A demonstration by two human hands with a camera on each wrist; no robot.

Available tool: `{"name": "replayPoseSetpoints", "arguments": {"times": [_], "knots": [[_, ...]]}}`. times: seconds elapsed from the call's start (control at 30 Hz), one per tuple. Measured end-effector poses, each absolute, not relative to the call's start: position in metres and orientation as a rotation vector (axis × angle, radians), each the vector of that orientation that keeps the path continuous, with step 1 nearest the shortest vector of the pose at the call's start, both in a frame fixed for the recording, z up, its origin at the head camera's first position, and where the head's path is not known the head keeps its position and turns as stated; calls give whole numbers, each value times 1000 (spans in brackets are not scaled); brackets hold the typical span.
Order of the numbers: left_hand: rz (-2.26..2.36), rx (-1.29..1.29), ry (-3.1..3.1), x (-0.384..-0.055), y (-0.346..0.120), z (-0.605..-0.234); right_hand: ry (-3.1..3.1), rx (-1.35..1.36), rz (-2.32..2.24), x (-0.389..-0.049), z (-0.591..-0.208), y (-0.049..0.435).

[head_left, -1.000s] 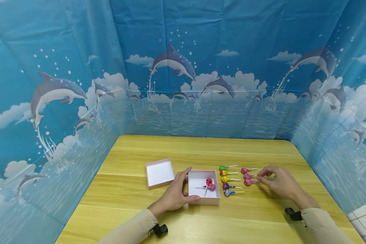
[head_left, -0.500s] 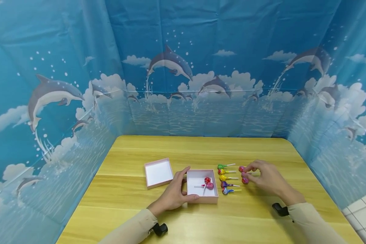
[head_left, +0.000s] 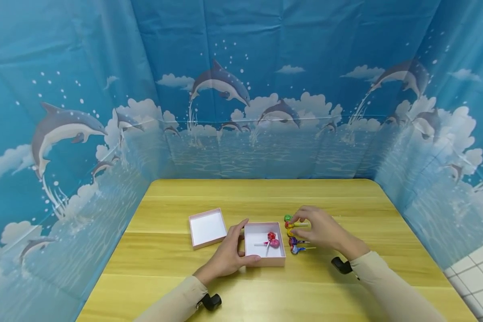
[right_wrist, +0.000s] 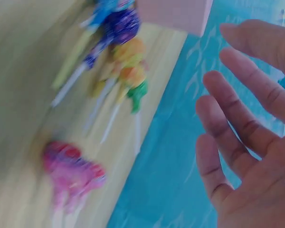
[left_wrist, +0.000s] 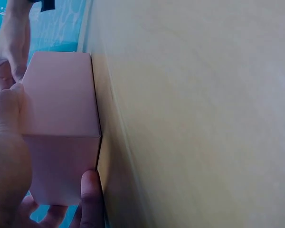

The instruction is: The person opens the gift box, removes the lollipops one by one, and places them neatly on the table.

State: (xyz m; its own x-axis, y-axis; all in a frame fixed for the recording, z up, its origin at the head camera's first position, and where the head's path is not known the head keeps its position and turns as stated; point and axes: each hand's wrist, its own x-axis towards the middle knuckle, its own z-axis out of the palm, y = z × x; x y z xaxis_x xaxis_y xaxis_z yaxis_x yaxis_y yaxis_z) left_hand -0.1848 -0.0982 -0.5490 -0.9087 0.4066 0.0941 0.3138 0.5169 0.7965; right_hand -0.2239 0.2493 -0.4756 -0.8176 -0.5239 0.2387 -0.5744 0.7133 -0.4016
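My left hand [head_left: 225, 257] holds the open pink box [head_left: 265, 262] at its left side, its thumb on the near wall. Inside lie a red lollipop [head_left: 271, 235] and a pink lollipop [head_left: 274, 243]. Over the column of lollipops right of the box hovers my right hand [head_left: 322, 229], its fingers spread with nothing between them in the right wrist view. That column has a green lollipop [head_left: 287, 218], yellow ones, a purple lollipop [head_left: 292, 240] and a blue lollipop [head_left: 295, 250]. Bunched pink lollipops [right_wrist: 71, 173] lie on the table, hidden by my right hand in the head view.
A pink-edged lid [head_left: 207, 228] lies upturned on the wooden table [head_left: 177, 286], left of the box. A blue dolphin curtain [head_left: 241, 156] hangs around the table's back and sides. White floor tiles [head_left: 475, 273] show at the lower right.
My right hand has moved left, off the pink lollipops, to the column beside the box. The pink lollipops, earlier in a spaced row, are now bunched. The left hand keeps its hold.
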Motion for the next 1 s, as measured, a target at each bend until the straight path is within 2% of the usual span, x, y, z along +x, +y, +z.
{"name": "replayPoseSetpoints", "arguments": {"times": [0.47, 1.0], "knots": [[1407, 620, 2578, -186, -99, -550, -2899, 1519, 613, -240, -449, 184], [1332, 635, 2650, -185, -99, -548, -2960, 1660, 254, -255, -460, 151]]}}
